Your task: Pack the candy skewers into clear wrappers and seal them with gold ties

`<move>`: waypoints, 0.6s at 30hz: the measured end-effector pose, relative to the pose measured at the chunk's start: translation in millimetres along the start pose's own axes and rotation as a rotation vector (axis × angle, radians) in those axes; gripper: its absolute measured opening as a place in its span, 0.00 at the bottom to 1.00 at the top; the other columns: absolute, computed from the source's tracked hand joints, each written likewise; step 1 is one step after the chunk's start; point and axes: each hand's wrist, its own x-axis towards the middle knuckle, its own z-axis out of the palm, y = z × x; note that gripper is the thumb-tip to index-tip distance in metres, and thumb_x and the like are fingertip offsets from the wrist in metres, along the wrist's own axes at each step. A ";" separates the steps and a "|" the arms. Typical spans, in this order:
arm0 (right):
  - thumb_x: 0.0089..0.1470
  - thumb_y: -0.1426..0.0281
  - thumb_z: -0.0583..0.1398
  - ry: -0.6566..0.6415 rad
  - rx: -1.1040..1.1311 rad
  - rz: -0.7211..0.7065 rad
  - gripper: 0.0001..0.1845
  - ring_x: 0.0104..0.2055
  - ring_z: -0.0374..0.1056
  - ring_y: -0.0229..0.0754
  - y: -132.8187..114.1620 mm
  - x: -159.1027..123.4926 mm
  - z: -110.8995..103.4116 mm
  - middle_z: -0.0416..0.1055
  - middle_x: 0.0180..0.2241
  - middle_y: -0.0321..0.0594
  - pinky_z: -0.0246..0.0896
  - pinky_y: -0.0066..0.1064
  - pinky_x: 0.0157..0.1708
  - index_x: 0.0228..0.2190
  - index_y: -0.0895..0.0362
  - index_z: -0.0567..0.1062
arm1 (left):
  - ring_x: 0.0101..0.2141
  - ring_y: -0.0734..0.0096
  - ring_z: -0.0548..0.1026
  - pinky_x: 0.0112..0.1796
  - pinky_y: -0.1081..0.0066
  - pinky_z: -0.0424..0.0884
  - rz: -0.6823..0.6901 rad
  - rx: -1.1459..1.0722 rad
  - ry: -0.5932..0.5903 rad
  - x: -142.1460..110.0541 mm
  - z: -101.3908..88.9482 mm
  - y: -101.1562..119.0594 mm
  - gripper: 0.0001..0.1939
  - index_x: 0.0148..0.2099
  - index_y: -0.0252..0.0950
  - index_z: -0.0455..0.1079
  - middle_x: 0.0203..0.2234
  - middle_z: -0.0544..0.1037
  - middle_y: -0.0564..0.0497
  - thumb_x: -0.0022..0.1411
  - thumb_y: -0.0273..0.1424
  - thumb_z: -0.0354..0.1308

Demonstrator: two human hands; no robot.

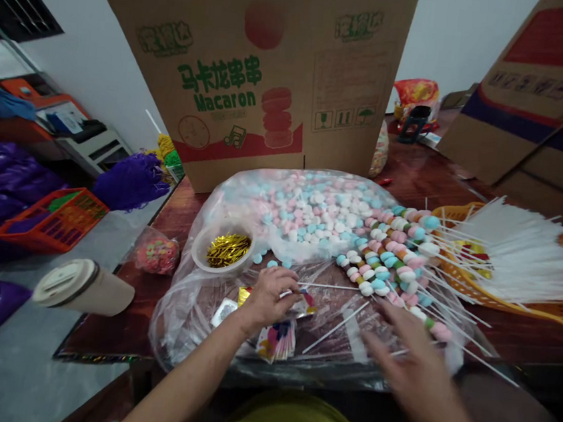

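Note:
My left hand (272,296) is curled over small printed packets (276,341) on the clear plastic sheet. A thin white stick (328,286) runs right from its fingertips; whether they pinch it or a packet is hard to tell. My right hand (405,348) is blurred, thumb and fingers apart, with nothing visible in it. Just beyond it lies a pile of candy skewers (382,258), threaded with pink, blue and white pieces. A loose white stick (335,327) rests between the hands. Loose pastel candies (312,207) spread over the plastic behind, beside a bowl (199,249) of gold twist ties (227,250).
A large cardboard box (287,57) stands behind the candies. At the right, an orange basket (503,301) holds many white sticks (523,250). A lidded cup (87,288) and a bag of pink candy (157,253) are at the left. Another carton (537,124) stands back right.

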 end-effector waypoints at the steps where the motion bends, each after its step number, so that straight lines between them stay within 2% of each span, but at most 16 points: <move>1: 0.51 0.61 0.57 -0.056 0.021 -0.051 0.25 0.47 0.63 0.52 -7.9 10.8 17.8 0.67 0.45 0.52 0.60 0.44 0.43 0.49 0.58 0.65 | 0.40 0.68 0.70 0.45 0.64 0.59 0.066 -0.022 0.007 -0.5 -3.3 4.7 0.02 0.31 0.37 0.71 0.37 0.75 0.50 0.55 0.28 0.57; 2: 0.51 0.63 0.57 -0.130 0.048 -0.102 0.23 0.46 0.63 0.52 -16.3 20.5 34.3 0.68 0.44 0.52 0.60 0.44 0.42 0.48 0.59 0.66 | 0.40 0.68 0.70 0.46 0.64 0.59 0.122 -0.043 0.010 -1.3 -6.4 9.2 0.03 0.31 0.37 0.71 0.36 0.76 0.50 0.56 0.27 0.55; 4: 0.54 0.72 0.52 -0.167 0.132 -0.137 0.11 0.36 0.66 0.47 -29.1 34.4 58.3 0.71 0.32 0.45 0.60 0.38 0.35 0.37 0.58 0.71 | 0.39 0.69 0.71 0.46 0.65 0.60 0.160 -0.096 0.021 -4.0 -10.0 15.7 0.05 0.34 0.37 0.69 0.34 0.76 0.49 0.58 0.27 0.53; 6: 0.55 0.75 0.49 -0.142 0.158 -0.129 0.11 0.29 0.65 0.42 -32.6 39.9 67.5 0.70 0.25 0.41 0.59 0.34 0.31 0.29 0.58 0.71 | 0.40 0.68 0.70 0.44 0.66 0.62 0.097 -0.155 0.040 -7.0 -7.4 18.0 0.07 0.40 0.36 0.68 0.37 0.75 0.47 0.58 0.30 0.54; 8: 0.56 0.74 0.50 -0.111 0.144 -0.111 0.11 0.29 0.64 0.41 -28.0 38.7 64.6 0.70 0.25 0.40 0.58 0.32 0.30 0.28 0.58 0.71 | 0.39 0.68 0.70 0.40 0.69 0.65 -0.012 -0.209 0.039 -7.9 0.8 17.8 0.13 0.44 0.35 0.66 0.37 0.74 0.47 0.55 0.32 0.57; 9: 0.56 0.73 0.50 -0.101 0.145 -0.094 0.10 0.29 0.64 0.40 -24.2 36.9 60.5 0.70 0.25 0.39 0.57 0.31 0.31 0.28 0.58 0.71 | 0.36 0.69 0.70 0.37 0.70 0.65 -0.064 -0.243 0.043 -7.0 5.7 17.7 0.13 0.42 0.35 0.66 0.35 0.74 0.48 0.53 0.32 0.58; 12: 0.57 0.71 0.51 -0.073 0.142 -0.022 0.11 0.28 0.63 0.38 -12.6 33.4 46.7 0.68 0.23 0.37 0.56 0.29 0.29 0.26 0.57 0.70 | 0.26 0.74 0.68 0.29 0.75 0.64 -0.158 -0.352 0.075 0.3 16.6 20.0 0.06 0.30 0.34 0.66 0.23 0.71 0.54 0.54 0.32 0.57; 15: 0.58 0.67 0.51 -0.056 0.099 0.019 0.16 0.23 0.60 0.36 -6.9 36.4 38.7 0.64 0.19 0.34 0.54 0.27 0.25 0.21 0.57 0.66 | 0.23 0.76 0.66 0.26 0.77 0.61 -0.085 -0.353 0.037 8.6 15.8 24.8 0.09 0.25 0.33 0.65 0.20 0.69 0.55 0.55 0.32 0.56; 18: 0.59 0.65 0.48 -0.062 0.035 0.036 0.21 0.20 0.57 0.35 -9.0 40.7 38.0 0.59 0.15 0.33 0.52 0.27 0.21 0.16 0.56 0.61 | 0.25 0.75 0.67 0.28 0.75 0.61 0.042 -0.195 0.009 11.4 8.7 29.7 0.11 0.26 0.34 0.65 0.20 0.70 0.53 0.60 0.32 0.51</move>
